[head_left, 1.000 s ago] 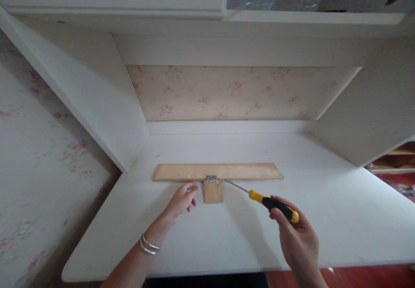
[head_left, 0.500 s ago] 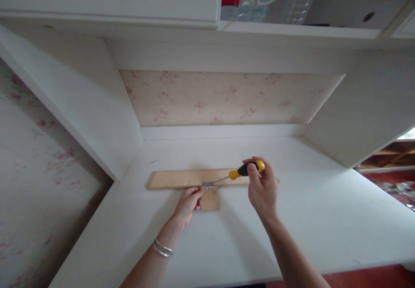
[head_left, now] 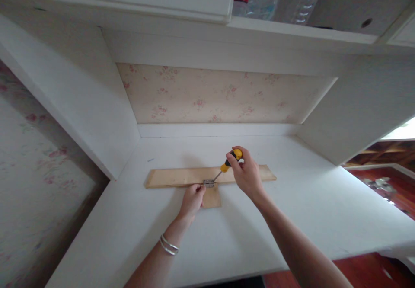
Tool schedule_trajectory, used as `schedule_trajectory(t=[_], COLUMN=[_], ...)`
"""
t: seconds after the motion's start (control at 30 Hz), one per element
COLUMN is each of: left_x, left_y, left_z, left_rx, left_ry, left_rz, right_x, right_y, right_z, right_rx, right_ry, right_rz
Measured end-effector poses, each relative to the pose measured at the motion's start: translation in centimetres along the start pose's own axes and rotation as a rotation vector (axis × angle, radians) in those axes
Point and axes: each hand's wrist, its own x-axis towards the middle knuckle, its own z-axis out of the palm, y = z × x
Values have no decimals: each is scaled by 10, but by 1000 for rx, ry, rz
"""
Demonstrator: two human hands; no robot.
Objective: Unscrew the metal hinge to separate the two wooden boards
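Across the white desk (head_left: 275, 232), left to right, lies the long wooden board (head_left: 168, 177)! To the right, the right hand (head_left: 249, 175) wraps its fingers round the yellow-and-black screwdriver (head_left: 224, 167); the left hand (head_left: 192, 202) bunches its fingertips, grip impossible to tell, beside the near, short wooden piece (head_left: 212, 198). At the join sits the metal hinge (head_left: 209, 183), screwdriver tip at its right end!

The screwdriver (head_left: 224, 167) is yellow and black, the wallpaper (head_left: 210, 93) pink-flowered beige.
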Motion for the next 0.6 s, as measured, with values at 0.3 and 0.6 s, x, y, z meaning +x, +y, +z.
schedule_trajectory(t=[0.3, 0.6], left_x=[-1, 0], left_y=[-2, -3], left_z=[-3, -4], left_rx=[-9, -20], left_ry=[-9, -16], left_rz=[37, 32], right_x=[-1, 1], right_y=[-16, -23], right_z=[6, 6], right_rx=[-95, -216], right_ry=[-55, -104], right_rz=[-94, -167])
